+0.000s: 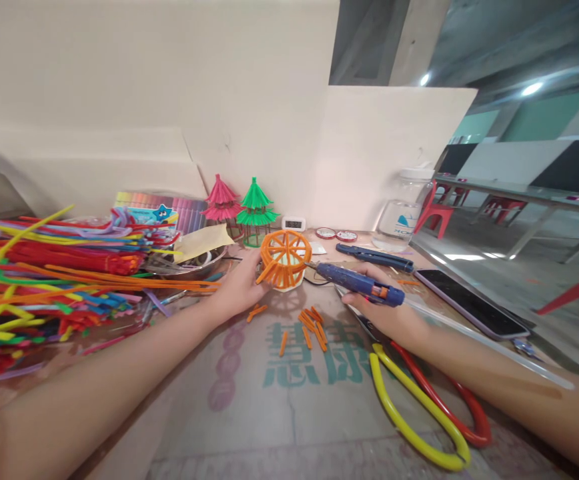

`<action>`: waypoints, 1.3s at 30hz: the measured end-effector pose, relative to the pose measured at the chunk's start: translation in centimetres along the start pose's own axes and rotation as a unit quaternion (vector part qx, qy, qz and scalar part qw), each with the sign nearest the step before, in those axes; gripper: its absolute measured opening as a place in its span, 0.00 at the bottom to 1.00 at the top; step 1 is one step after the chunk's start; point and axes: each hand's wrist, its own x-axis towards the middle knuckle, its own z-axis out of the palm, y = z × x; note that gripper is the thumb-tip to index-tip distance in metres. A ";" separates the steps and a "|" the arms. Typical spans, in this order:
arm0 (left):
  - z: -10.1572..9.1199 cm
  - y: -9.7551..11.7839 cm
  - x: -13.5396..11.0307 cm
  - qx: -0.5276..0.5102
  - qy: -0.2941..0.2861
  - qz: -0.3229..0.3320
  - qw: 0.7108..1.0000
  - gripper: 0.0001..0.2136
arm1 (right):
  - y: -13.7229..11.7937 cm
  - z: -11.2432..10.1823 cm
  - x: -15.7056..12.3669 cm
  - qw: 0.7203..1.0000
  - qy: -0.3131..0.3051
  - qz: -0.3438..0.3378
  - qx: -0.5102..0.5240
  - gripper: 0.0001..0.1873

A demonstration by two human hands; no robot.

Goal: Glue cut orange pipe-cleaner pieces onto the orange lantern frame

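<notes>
1. Your left hand (239,287) pinches the orange wheel (286,252), right of the green tree (255,199); a loose hold could let it twist.
2. Your right hand (377,301) wraps the glue gun (353,279); a slip could smear the wheel.

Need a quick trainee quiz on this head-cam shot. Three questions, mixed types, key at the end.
1. Short answer: what does the left hand hold, and what does the right hand hold?
2. True or false: in the picture, the pink, tree-shaped fuzzy model stands left of the green, tree-shaped fuzzy model.
3. Fill in: the large metal scissors have one red handle loop and one ____ handle loop.

Key
1. Left: the round, spoked frame of orange pipe cleaner; right: the dark-blue plastic glue gun.
2. True.
3. Yellow.
</notes>
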 end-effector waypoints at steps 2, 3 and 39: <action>0.0 0.0 0.0 0.004 -0.001 0.001 1.000 0.26 | 0.1 0.0 0.0 1.000 0.002 -0.004 -0.002 0.14; 0.0 0.0 -0.1 0.006 -0.001 0.000 1.000 0.26 | 0.1 0.1 0.0 1.000 0.004 -0.005 -0.005 0.14; 0.0 -0.4 -0.2 -0.025 -0.018 -0.026 0.999 0.26 | 0.7 0.0 0.3 0.998 -0.002 -0.044 -0.035 0.11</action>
